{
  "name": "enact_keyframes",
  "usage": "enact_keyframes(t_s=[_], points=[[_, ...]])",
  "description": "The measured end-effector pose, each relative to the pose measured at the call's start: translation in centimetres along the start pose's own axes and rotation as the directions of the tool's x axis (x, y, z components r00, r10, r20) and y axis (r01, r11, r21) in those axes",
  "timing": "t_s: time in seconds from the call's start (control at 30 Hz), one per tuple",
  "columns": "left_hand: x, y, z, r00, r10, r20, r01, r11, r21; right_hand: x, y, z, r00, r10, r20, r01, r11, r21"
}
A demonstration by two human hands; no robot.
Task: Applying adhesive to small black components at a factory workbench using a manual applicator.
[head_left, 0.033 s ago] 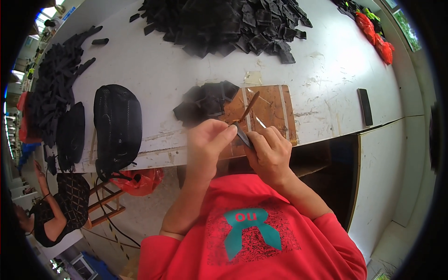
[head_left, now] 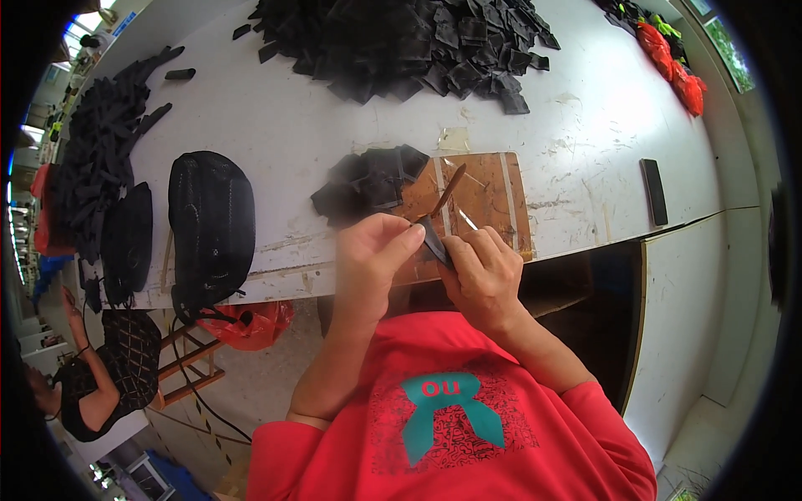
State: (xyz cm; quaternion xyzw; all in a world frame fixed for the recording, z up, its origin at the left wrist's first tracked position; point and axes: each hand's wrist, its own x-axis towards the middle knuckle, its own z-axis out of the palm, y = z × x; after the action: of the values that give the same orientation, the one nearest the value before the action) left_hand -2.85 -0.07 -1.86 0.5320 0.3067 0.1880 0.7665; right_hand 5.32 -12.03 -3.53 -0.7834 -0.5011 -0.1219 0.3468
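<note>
A small black fabric piece [head_left: 433,241] is stretched between my two hands, just over the near edge of the table. My left hand [head_left: 374,255] pinches its upper left end between thumb and forefinger. With curled fingers, my right hand [head_left: 484,267] grips the lower right end. Right beyond the fabric, a narrow brown pointed stick [head_left: 449,190] slants up over a brown taped board [head_left: 493,192]; how it is fixed is hidden. Beside the board, to the left, lies a small pile of similar black pieces [head_left: 368,179].
A large heap of black pieces [head_left: 359,42] covers the far table. Black strips [head_left: 100,142] and two black bags [head_left: 213,225] lie left. A dark flat bar [head_left: 655,192] rests right. Below the table's left side are a red plastic bag [head_left: 259,326] and another person [head_left: 100,384].
</note>
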Motion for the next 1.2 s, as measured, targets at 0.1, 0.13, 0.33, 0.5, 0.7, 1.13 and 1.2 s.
enact_keyframes(t_s=[0.1,0.13,0.33,0.5,0.7,1.13,1.2], points=[[0.2,-0.1,0.0,0.999,-0.047,0.022,0.048,0.998,-0.050,-0.3,0.1,-0.1,0.997,0.006,0.070,-0.005,1.000,-0.005],[0.1,0.0,-0.1,0.996,-0.082,0.037,0.084,0.993,-0.080,-0.1,0.0,-0.2,0.998,0.004,0.071,-0.004,1.000,-0.003],[0.1,-0.3,-0.6,0.995,-0.013,0.102,0.011,1.000,0.016,1.7,-1.2,-1.9,0.965,0.248,0.086,-0.262,0.885,0.386],[0.1,0.4,-0.9,0.970,-0.014,0.241,0.003,0.999,0.048,1.9,-1.0,-2.1,0.972,0.228,0.055,-0.226,0.850,0.476],[-0.8,-0.8,0.6,0.966,0.209,0.151,-0.255,0.860,0.442,1.5,-1.0,-0.6,0.998,0.035,-0.044,-0.031,0.994,0.106],[-0.3,-0.9,1.8,0.973,0.229,-0.031,-0.228,0.973,0.026,1.9,0.5,-1.6,0.554,0.198,0.809,-0.536,-0.659,0.528],[-0.3,-0.1,2.7,0.940,0.316,-0.130,-0.294,0.942,0.161,2.7,0.4,-2.1,0.567,0.270,0.778,-0.604,-0.506,0.615]])
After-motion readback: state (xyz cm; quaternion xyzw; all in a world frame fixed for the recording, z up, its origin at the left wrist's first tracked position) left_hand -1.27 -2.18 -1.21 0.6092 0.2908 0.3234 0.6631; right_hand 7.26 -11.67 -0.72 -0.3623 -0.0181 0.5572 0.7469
